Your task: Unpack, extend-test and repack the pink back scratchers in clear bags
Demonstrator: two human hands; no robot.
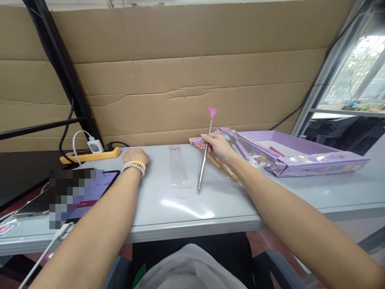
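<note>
My right hand (pixel 221 147) is closed around the silver rod of a back scratcher (pixel 203 164) with a small pink hand-shaped head at its top. The scratcher stands tilted, its lower end over the table. My left hand (pixel 136 155) rests on the table in a loose fist, with hair ties around the wrist; nothing shows in it, and its fingertips are hidden. Between my hands lies a clear plastic sleeve (pixel 178 167) with a pink top strip. Beneath and beside my right hand are more packaged scratchers (pixel 240 149) with purple, blue and yellow handles.
An open purple box (pixel 321 162) stands on the right of the table (pixel 180 208). To the left lie a lit phone (pixel 90 196), a dark device partly blurred out, and a yellow power strip (pixel 111 154) with a white charger (pixel 95 145) and cables. Cardboard (pixel 192 76) lines the back.
</note>
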